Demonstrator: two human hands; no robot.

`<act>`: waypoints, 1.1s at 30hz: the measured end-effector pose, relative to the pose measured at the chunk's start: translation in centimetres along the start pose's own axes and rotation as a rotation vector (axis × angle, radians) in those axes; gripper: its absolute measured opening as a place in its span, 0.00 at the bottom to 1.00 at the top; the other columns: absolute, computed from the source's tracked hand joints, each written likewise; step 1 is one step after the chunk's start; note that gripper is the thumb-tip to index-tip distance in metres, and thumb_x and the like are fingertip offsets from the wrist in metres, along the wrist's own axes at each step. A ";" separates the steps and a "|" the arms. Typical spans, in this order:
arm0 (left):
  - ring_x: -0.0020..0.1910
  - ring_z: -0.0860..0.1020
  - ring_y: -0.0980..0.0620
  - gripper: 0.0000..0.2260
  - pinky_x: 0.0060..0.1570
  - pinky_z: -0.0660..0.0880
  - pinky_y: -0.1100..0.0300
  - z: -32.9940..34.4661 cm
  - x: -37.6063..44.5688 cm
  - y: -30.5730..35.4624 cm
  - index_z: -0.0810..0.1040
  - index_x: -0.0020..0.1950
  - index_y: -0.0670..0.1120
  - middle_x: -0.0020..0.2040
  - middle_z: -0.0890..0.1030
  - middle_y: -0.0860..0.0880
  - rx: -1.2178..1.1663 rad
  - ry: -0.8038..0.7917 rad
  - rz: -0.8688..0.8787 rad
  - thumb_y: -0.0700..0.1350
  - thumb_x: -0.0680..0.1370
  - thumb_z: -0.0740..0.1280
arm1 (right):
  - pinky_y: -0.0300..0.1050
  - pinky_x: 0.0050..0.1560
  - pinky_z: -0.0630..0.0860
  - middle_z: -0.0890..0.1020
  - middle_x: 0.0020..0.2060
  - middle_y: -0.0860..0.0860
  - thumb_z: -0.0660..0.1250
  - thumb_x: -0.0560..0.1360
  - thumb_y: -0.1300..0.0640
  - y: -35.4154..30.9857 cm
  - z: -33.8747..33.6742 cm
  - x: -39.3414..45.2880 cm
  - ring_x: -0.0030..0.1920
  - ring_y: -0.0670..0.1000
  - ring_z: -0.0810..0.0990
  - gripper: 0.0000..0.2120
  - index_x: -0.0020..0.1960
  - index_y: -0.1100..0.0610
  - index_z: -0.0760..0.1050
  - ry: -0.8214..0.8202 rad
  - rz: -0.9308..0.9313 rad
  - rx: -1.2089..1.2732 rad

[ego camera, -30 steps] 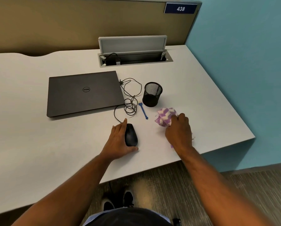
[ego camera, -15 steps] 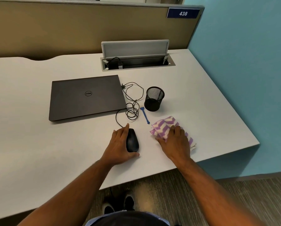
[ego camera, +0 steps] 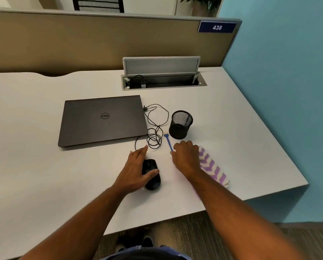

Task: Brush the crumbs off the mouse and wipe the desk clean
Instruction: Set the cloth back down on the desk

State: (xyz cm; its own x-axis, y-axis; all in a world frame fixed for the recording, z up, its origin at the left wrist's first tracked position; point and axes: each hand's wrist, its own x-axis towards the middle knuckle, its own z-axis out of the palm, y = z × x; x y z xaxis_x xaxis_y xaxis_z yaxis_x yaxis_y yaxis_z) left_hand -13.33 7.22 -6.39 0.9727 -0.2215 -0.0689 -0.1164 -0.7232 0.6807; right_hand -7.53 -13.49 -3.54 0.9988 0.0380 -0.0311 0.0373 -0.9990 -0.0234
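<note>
Fingers [ego camera: 138, 154] of L hand [ego camera: 136, 171] lie flat & together along the mouse's left flank, thumb hooked over its top: a loose grip on the mouse [ego camera: 151, 175], palm on the tabletop [ego camera: 44, 184]. Mouse black, sits near front edge, centre-right, cord [ego camera: 155, 128] running off its nose.

R hand [ego camera: 187, 158] just right of mouse, palm down, fingers curled w/ tips on the tabletop; thumb side touches near end of a thin blue brush [ego camera: 168, 142]. Can't tell if thumb & forefinger actually pinch the brush handle or only rest against it. Heel & outer edge of R hand sit on the cloth [ego camera: 212, 167], white w/ purple chevrons, spread flat, running back toward the front-right edge under the forearm.

Brush lies flat, bristle end pointing away, handle end at R hand. Crumbs: none resolvable at this res.

Mid: cord coiled in loose loops btwn brush & laptop, plug end into laptop's right side. Laptop [ego camera: 102, 120] dark grey, lid shut, left of centre. Black mesh pen cup [ego camera: 180, 124] upright just beyond brush tip, right of the coils.

Far: cable hatch [ego camera: 163, 82] in tabletop, lid tipped up, a plug inside at left. Tan partition [ego camera: 100, 42] behind; blue plate [ego camera: 217, 27] reads 438. Teal wall [ego camera: 288, 91] on right.
</note>
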 end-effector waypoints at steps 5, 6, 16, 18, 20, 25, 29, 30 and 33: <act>0.78 0.55 0.50 0.41 0.75 0.61 0.50 -0.8 1.0 -0.2 0.49 0.82 0.54 0.80 0.57 0.51 0.009 -0.010 -0.013 0.65 0.76 0.67 | 0.52 0.56 0.69 0.80 0.53 0.54 0.65 0.77 0.47 -0.7 0.5 1.6 0.57 0.55 0.76 0.15 0.57 0.55 0.76 -0.076 0.143 0.036; 0.77 0.55 0.51 0.41 0.75 0.60 0.52 -0.9 1.1 -0.2 0.50 0.82 0.53 0.79 0.58 0.51 0.012 -0.004 -0.008 0.63 0.77 0.67 | 0.52 0.57 0.68 0.80 0.53 0.54 0.65 0.76 0.48 -0.9 0.4 1.9 0.57 0.55 0.76 0.14 0.57 0.55 0.75 -0.098 0.160 0.038; 0.75 0.64 0.53 0.31 0.71 0.63 0.59 -2.1 3.9 0.1 0.60 0.80 0.52 0.77 0.66 0.52 0.034 0.143 0.055 0.57 0.80 0.67 | 0.49 0.55 0.70 0.82 0.53 0.54 0.64 0.76 0.55 -1.3 -1.0 3.0 0.54 0.55 0.79 0.12 0.58 0.57 0.73 -0.181 0.083 -0.011; 0.69 0.70 0.53 0.25 0.68 0.70 0.56 -2.5 4.9 0.6 0.68 0.76 0.49 0.71 0.73 0.51 0.039 0.247 0.118 0.53 0.80 0.67 | 0.47 0.50 0.73 0.81 0.51 0.55 0.65 0.77 0.57 -0.6 -2.2 2.5 0.50 0.56 0.81 0.11 0.58 0.58 0.72 -0.086 0.026 0.003; 0.65 0.73 0.52 0.21 0.63 0.73 0.56 -3.0 6.1 1.4 0.72 0.73 0.47 0.66 0.77 0.49 0.025 0.352 0.149 0.50 0.81 0.67 | 0.45 0.41 0.73 0.80 0.48 0.57 0.66 0.76 0.61 0.4 -3.4 1.6 0.44 0.56 0.81 0.09 0.55 0.60 0.74 0.089 -0.031 0.088; 0.68 0.71 0.49 0.23 0.66 0.69 0.58 -3.5 10.2 4.2 0.70 0.74 0.44 0.68 0.75 0.45 -0.026 0.441 0.184 0.45 0.80 0.69 | 0.44 0.38 0.79 0.78 0.46 0.55 0.62 0.80 0.62 3.9 -5.9 1.4 0.42 0.53 0.79 0.05 0.54 0.59 0.76 0.612 -0.154 0.199; 0.76 0.62 0.50 0.36 0.74 0.63 0.53 -3.0 13.5 6.9 0.57 0.80 0.47 0.78 0.64 0.48 -0.067 0.217 0.173 0.48 0.77 0.73 | 0.45 0.46 0.82 0.80 0.51 0.57 0.67 0.77 0.62 5.6 -7.2 3.3 0.48 0.54 0.81 0.10 0.58 0.62 0.77 0.639 -0.118 0.213; 0.77 0.60 0.50 0.40 0.75 0.62 0.53 -2.8 14.1 7.4 0.54 0.81 0.48 0.80 0.61 0.48 -0.065 0.150 0.158 0.50 0.76 0.73 | 0.45 0.47 0.81 0.80 0.51 0.57 0.68 0.76 0.62 5.8 -7.1 3.7 0.49 0.55 0.81 0.11 0.59 0.62 0.77 0.620 -0.114 0.214; 0.78 0.59 0.48 0.45 0.75 0.62 0.50 -1.9 15.8 8.6 0.48 0.82 0.51 0.81 0.58 0.49 -0.052 0.006 0.117 0.51 0.75 0.75 | 0.43 0.47 0.81 0.80 0.53 0.57 0.70 0.74 0.63 6.0 -6.6 4.7 0.49 0.55 0.82 0.14 0.59 0.62 0.78 0.548 -0.118 0.215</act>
State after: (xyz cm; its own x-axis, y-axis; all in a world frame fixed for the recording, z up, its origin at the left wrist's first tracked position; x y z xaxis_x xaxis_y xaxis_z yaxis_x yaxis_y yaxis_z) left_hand 1.45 -1.30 -0.22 0.9543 -0.2984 0.0169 -0.2184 -0.6577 0.7209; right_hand -2.36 -19.40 2.76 0.8615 0.0740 0.5023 0.1982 -0.9598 -0.1986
